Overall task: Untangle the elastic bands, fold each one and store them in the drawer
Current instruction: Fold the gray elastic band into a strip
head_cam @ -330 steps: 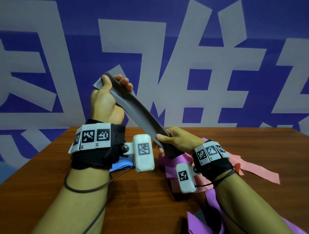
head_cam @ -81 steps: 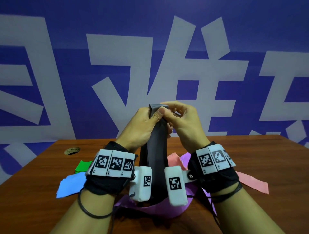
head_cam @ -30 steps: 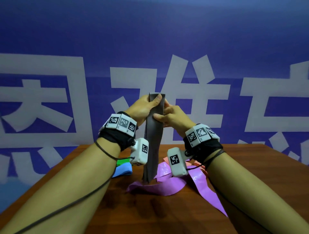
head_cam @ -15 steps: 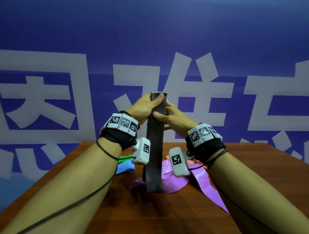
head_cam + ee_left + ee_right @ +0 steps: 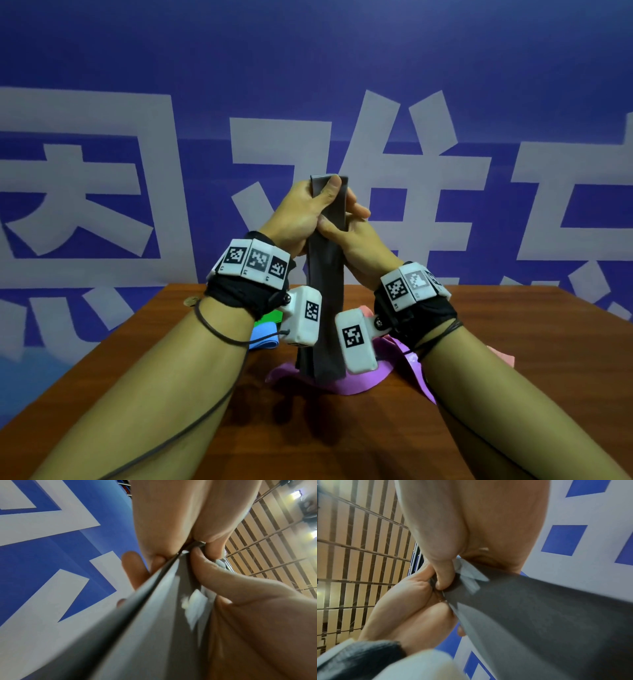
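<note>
Both hands (image 5: 325,219) pinch grey band (image 5: 325,308) — hanging between.

Behind it all hangs a blue backdrop (image 5: 342,51) with huge white characters (image 5: 85,192) sprawling across. Below spreads the brown wooden table (image 5: 534,346), with what looks like a small round hole (image 5: 191,301) near its far left edge. Overhead, a slatted ceiling (image 5: 267,550) and bright lamps (image 5: 297,494).
</note>
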Demonstrator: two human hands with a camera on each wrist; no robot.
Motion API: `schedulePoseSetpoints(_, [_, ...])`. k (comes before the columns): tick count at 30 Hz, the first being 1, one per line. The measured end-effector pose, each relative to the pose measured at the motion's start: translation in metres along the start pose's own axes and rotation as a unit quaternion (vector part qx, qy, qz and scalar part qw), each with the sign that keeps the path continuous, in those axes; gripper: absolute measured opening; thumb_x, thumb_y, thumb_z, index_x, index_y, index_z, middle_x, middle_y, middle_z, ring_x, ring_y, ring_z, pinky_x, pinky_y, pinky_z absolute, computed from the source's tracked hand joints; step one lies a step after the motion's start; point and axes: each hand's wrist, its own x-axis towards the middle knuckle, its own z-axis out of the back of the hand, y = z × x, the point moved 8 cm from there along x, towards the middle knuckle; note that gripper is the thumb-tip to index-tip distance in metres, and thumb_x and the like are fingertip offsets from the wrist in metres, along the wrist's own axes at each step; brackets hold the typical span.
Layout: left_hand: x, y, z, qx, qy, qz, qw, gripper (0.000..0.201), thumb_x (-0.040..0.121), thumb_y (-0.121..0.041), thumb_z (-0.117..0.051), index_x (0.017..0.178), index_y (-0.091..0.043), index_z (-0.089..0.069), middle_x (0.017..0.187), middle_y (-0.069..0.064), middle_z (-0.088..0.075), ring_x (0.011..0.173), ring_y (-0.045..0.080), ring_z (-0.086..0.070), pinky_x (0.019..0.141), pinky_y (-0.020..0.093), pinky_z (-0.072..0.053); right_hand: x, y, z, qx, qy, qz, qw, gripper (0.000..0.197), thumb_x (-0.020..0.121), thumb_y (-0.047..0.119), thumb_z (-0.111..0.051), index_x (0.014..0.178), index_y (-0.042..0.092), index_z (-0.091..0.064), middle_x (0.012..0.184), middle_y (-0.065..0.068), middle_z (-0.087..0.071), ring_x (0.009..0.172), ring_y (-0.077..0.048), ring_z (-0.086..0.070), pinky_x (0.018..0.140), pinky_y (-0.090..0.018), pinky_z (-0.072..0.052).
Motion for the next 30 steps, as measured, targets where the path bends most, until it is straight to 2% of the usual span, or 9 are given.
schedulePoseSetpoints(5, [-0.001, 0.019, 0.004, 0.003, -0.029, -0.011, 1.0, 0.037, 0.104, -0.035, -0.041, 0.096, -0.006, -0.063, 0.081, 0.009, -0.073, 0.094, 0.031, -0.073, 0.089, 0.043, -0.057, -0.002, -0.019, -0.007, 0.029, 0.041, -0.014, 0.999, 0.018, 0.104, 0.015, -0.042, 0.112, 0.002, -0.051, 0.081, -0.016, -0.063, 0.066, -0.024, -0.067, 0.065, -0.031, -0.06])
schedulePoseSetpoints(10, [-0.001, 0.046, 0.007, 0.008, -0.035, -0.004, 0.999, 0.039, 0.103, -0.039, -0.042, 0.098, -0.007, -0.063, 0.083, 0.01, -0.072, 0.093, 0.032, -0.072, 0.092, 0.049, -0.056, 0.0, -0.051, -0.002, 0.035, 0.06, -0.04, 0.997, 0.024, 0.105, 0.021, -0.039, 0.105, 0.002, -0.054, 0.08, -0.013, -0.061, 0.069, -0.024, -0.062, 0.069, -0.032, -0.056])
schedulePoseSetpoints(14, [-0.004, 0.068, 0.007, -0.004, -0.048, 0.018, 0.999, 0.039, 0.103, -0.04, -0.042, 0.093, -0.009, -0.064, 0.084, 0.012, -0.072, 0.091, 0.033, -0.073, 0.079, 0.041, -0.057, 0.001, -0.072, 0.0, 0.026, 0.077, -0.042, 0.996, 0.031, 0.106, 0.021, -0.035, 0.094, 0.001, -0.055, 0.074, -0.008, -0.062, 0.065, -0.02, -0.059, 0.068, -0.03, -0.053])
schedulePoseSetpoints(17, [-0.005, 0.074, 0.01, -0.002, -0.07, 0.017, 0.997, 0.039, 0.103, -0.04, -0.042, 0.092, -0.01, -0.064, 0.082, 0.013, -0.073, 0.088, 0.032, -0.073, 0.079, 0.043, -0.058, 0.004, -0.079, -0.002, 0.026, 0.072, -0.047, 0.996, 0.029, 0.106, 0.019, -0.036, 0.091, 0.002, -0.054, 0.066, -0.005, -0.061, 0.062, -0.018, -0.058, 0.067, -0.03, -0.054])
schedulePoseSetpoints(21, [0.001, 0.077, 0.009, 0.009, -0.064, 0.025, 0.998, 0.041, 0.104, -0.041, -0.04, 0.094, -0.009, -0.063, 0.086, 0.015, -0.074, 0.081, 0.028, -0.074, 0.053, 0.03, -0.056, 0.012, -0.084, 0.007, 0.028, 0.055, -0.046, 0.997, 0.028, 0.105, 0.022, -0.04, 0.092, 0.002, -0.055, 0.067, -0.01, -0.06, 0.061, -0.02, -0.06, 0.068, -0.031, -0.055])
schedulePoseSetpoints(24, [0.004, 0.074, 0.006, -0.009, -0.035, 0.012, 0.999, 0.041, 0.104, -0.04, -0.041, 0.095, -0.008, -0.064, 0.088, 0.017, -0.073, 0.088, 0.033, -0.073, 0.079, 0.047, -0.059, 0.012, -0.085, 0.011, 0.073, 0.074, -0.057, 0.993, 0.025, 0.103, 0.021, -0.042, 0.097, 0.003, -0.057, 0.072, -0.01, -0.064, 0.066, -0.021, -0.064, 0.071, -0.032, -0.057])
schedulePoseSetpoints(26, [0.004, 0.071, 0.005, -0.02, -0.021, 0.012, 1.0, 0.04, 0.105, -0.038, -0.04, 0.095, -0.008, -0.064, 0.088, 0.017, -0.073, 0.091, 0.035, -0.073, 0.087, 0.049, -0.057, 0.011, -0.085, 0.011, 0.111, 0.084, -0.067, 0.988, 0.023, 0.103, 0.018, -0.041, 0.105, 0.001, -0.057, 0.079, -0.01, -0.068, 0.073, -0.021, -0.067, 0.078, -0.033, -0.059])
schedulePoseSetpoints(28, [0.002, 0.069, 0.004, -0.023, -0.018, 0.018, 0.999, 0.04, 0.105, -0.038, -0.039, 0.097, -0.007, -0.063, 0.089, 0.017, -0.073, 0.087, 0.033, -0.073, 0.074, 0.043, -0.06, 0.011, -0.086, 0.01, 0.121, 0.089, -0.065, 0.986, 0.023, 0.104, 0.017, -0.04, 0.11, -0.001, -0.054, 0.082, -0.009, -0.068, 0.076, -0.021, -0.067, 0.08, -0.033, -0.058])
schedulePoseSetpoints(30, [-0.001, 0.07, 0.003, -0.02, -0.027, 0.034, 0.999, 0.041, 0.104, -0.041, -0.04, 0.099, -0.007, -0.062, 0.089, 0.016, -0.073, 0.074, 0.029, -0.072, 0.046, 0.032, -0.053, 0.011, -0.084, 0.007, 0.116, 0.087, -0.049, 0.988, 0.022, 0.105, 0.016, -0.037, 0.1, 0.002, -0.053, 0.072, -0.004, -0.062, 0.065, -0.018, -0.06, 0.069, -0.03, -0.055])
